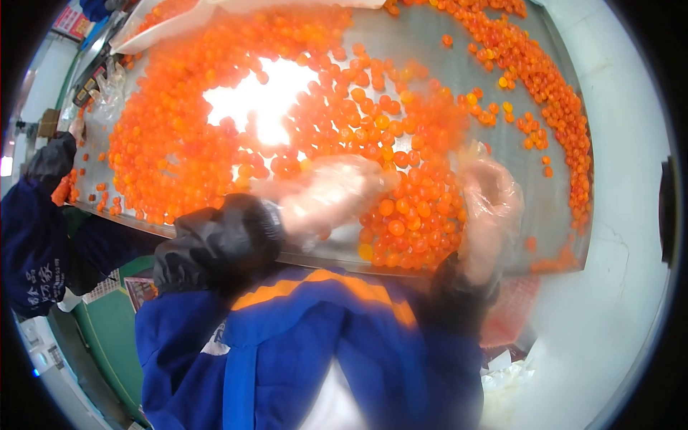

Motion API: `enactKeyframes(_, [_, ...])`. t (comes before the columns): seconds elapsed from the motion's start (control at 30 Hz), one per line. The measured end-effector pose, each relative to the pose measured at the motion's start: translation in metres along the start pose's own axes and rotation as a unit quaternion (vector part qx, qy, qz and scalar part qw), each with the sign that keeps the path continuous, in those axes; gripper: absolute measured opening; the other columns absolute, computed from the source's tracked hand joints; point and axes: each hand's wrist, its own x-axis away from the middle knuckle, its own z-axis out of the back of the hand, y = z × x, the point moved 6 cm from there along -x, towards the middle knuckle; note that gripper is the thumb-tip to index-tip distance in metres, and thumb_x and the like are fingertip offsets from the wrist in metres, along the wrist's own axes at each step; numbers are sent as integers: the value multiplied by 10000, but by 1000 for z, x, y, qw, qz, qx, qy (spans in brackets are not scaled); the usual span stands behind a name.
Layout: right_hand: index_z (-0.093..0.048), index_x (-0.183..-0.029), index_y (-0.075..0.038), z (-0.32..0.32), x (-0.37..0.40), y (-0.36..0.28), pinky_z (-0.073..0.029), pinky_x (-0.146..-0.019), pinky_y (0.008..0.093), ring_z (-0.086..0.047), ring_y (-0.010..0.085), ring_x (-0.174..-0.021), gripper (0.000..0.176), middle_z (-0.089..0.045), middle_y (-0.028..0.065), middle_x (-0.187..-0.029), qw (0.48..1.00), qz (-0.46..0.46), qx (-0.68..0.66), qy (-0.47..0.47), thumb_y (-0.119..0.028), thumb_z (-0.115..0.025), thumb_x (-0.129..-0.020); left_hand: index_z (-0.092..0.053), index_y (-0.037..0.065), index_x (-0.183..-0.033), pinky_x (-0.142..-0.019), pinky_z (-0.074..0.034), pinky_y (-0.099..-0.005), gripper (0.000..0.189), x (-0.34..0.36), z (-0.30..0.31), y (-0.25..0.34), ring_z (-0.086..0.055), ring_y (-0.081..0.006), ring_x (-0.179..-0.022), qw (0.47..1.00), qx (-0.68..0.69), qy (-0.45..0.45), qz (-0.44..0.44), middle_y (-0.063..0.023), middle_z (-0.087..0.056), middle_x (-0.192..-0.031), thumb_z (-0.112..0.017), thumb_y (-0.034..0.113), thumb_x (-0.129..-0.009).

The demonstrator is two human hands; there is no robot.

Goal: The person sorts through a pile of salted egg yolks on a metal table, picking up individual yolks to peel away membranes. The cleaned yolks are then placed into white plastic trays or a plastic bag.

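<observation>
At table's near edge is where the risk sits: balls (337,118) are heaped right up to the rim of the table (459,79) between both hands, so a wide sweep would likely push some over onto the blue jacket (315,322) or down past it. They look soft, so pressing down could squash a few, and the slick gloves (505,188) could let one slip. Glare (265,93) washes out mid-pile, so anything there is easy to miss. Left hand (326,195): gloved, black sleeve (222,247) behind it, lying low over the pile with fingers stretched out fairly flat toward the right, touching or just above the balls. The blur hides whether it has hold of any, cannot tell. Right hand (491,204): gloved, at the pile's right margin, fingers loosely curled and pointing up-table, partly open. A pale smear at the fingertips might be a ball or just glove, cannot tell. Balls cover most of the table, thickest left and centre, with a thinner band curving down the right side and bare metal between. Far left a co-worker's sleeve (50,161) reaches the table edge, well apart from both hands. A tray (154,32) with more balls sits top left.
</observation>
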Motion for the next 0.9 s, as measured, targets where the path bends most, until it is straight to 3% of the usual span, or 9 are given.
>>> enactKeyframes(0.1, [-690, -987, 6, 1, 4, 4, -534, -829, 277, -662, 129, -887, 136, -701, 67, -949, 1000, -2, 12, 16, 57, -690, -861, -659, 45, -1037, -708, -542, -401, 182, -15, -24, -2, -639, -298, -815, 985, 8, 52, -164, -146, -622, -878, -570, 169, -937])
enactKeyframes(0.13, [-689, -988, 7, 2, 6, 7, -534, -828, 278, -664, 131, -884, 138, -700, 67, -945, 1000, -2, 15, 21, 59, -688, -860, -648, 36, -1000, -733, -541, -381, 170, -26, -40, 3, -647, -297, -861, 962, -240, -36, -126, -158, -616, -866, -595, 107, -855])
enactKeyframes(0.37, [-689, -978, 5, 1, 9, 22, -535, -814, 289, -665, 136, -877, 137, -708, 71, -941, 999, -35, -37, -1, 58, -693, -852, -661, 45, -908, -621, -542, -374, 99, -17, -44, 0, -681, -272, -723, 964, -119, 94, -216, -125, -638, -747, -609, 93, -838])
enactKeyframes(0.4, [-690, -974, -3, 0, 9, 25, -535, -814, 300, -676, 161, -876, 140, -712, 84, -943, 1000, -20, -14, -8, 53, -695, -845, -658, 32, -888, -566, -531, -377, 149, -23, -23, -6, -653, -272, -644, 996, 76, -33, 33, -114, -638, -735, -556, 142, -888])
enactKeyframes(0.43, [-691, -970, -11, -2, 10, 27, -536, -815, 312, -686, 185, -875, 144, -716, 97, -946, 1000, -5, 9, -14, 48, -698, -839, -655, 20, -868, -511, -520, -379, 238, -11, -27, -16, -625, -272, -565, 911, 261, -157, 279, -104, -637, -723, -504, 190, -937])
enactKeyframes(0.47, [-691, -970, -11, -3, 12, 28, -536, -815, 312, -686, 185, -875, 144, -716, 97, -946, 1000, -6, 8, -14, 48, -698, -839, -670, 24, -894, -477, -490, -364, 197, -16, -25, -16, -609, -217, -551, 960, 192, -145, 140, -98, -615, -704, -533, 159, -940])
enactKeyframes(0.57, [-690, -959, -28, -14, 17, 28, -535, -818, 338, -696, 243, -884, 155, -717, 115, -952, 997, 14, 66, -40, 37, -699, -819, -695, 40, -917, -482, -479, -340, 136, -11, -22, -28, -581, -164, -538, 914, 364, -3, 178, -84, -599, -688, -597, 136, -922])
enactKeyframes(0.73, [-680, -943, -37, -41, 19, 18, -530, -811, 360, -695, 289, -898, 148, -716, 121, -939, 991, 51, 32, -115, 25, -698, -809, -690, 63, -1125, -659, -518, -272, 235, -8, -13, -21, -605, -99, -914, 784, 611, 30, 111, -22, -647, -1000, -668, 240, -972])
enactKeyframes(0.9, [-681, -949, -34, -48, 17, 12, -530, -803, 371, -696, 304, -899, 142, -720, 129, -941, 989, 77, 37, -121, 13, -700, -817, -680, 34, -1123, -794, -517, -264, 190, 1, -13, -18, -621, -108, -945, 709, 683, 51, 167, -27, -655, -1019, -651, 157, -980])
